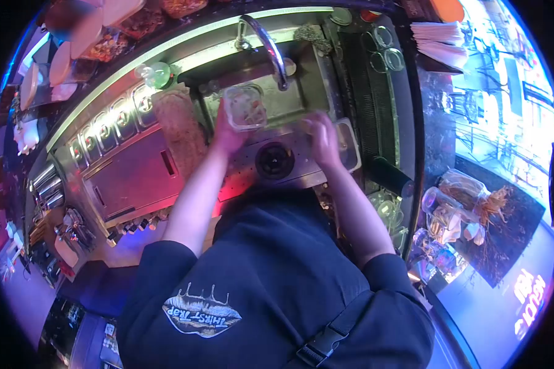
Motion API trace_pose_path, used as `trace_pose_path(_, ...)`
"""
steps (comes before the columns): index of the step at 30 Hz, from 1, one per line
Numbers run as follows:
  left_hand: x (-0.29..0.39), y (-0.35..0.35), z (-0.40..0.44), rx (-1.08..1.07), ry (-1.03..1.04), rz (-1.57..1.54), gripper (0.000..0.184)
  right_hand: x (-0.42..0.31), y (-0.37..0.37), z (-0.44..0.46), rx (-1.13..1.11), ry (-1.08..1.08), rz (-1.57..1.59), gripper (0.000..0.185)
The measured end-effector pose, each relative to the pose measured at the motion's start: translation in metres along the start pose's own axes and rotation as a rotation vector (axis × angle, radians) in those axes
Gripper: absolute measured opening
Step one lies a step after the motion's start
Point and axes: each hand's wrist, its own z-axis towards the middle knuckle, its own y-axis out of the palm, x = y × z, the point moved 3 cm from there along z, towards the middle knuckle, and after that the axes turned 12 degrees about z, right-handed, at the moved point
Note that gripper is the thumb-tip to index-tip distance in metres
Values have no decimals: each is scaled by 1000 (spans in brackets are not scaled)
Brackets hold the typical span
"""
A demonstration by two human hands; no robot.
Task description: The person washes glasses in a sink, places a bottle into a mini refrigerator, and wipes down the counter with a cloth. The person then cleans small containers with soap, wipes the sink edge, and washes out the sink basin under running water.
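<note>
My left hand (229, 136) grips a clear plastic container (245, 108) by its side and holds it over the front edge of the sink (292, 98). Whitish and pinkish pieces show through the container; what they are I cannot tell. To the right, my right hand (322, 140) is raised with its fingers curled together, slightly blurred. Anything small between those fingers is hidden. Just beside it, a second clear container (349, 144) rests at the counter's right end. Between my forearms, a round black fitting (275, 161) sits on the perforated metal drainboard (246, 178).
A chrome faucet (269, 46) arches over the sink. Left of it are a cutting board (180, 126), a metal lid (132, 175) and several garnish bins (122, 117). Glasses (385, 49) stand on the black mat (366, 92) at right, with napkins (440, 43) beyond.
</note>
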Motion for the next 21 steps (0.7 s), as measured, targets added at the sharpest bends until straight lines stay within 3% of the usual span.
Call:
trace_pose_path(2,-9,-6,6,-10,-323,-431,58,-5,-54,-18,134,-20,-357,26)
trace_pose_path(4,-13,-11,8,-68,-322,-458,56,-1,-91,-36,267,-116,-634,25)
trace_pose_path(7,-23,-5,13,-216,-298,-519,52,5,-101,-41,179,-56,-550,20)
trace_pose_path(10,-18,13,14,-151,-267,-552,50,-11,-82,-32,130,-150,-676,17)
trace_pose_path(12,-15,12,12,-83,-315,-520,50,-33,-56,-18,153,-411,-917,21)
trace_pose_path(15,-25,-7,18,-99,-160,-431,50,-36,3,26,89,-335,-812,26)
trace_pose_path(17,-23,-4,15,-224,-240,-613,51,-21,42,73,-44,-492,-687,33)
trace_pose_path(19,-26,-10,16,-118,-268,-608,55,4,69,125,-100,-635,-684,42)
trace_pose_path(21,-14,-2,16,-182,-215,-579,58,-5,86,137,-192,-612,-646,45)
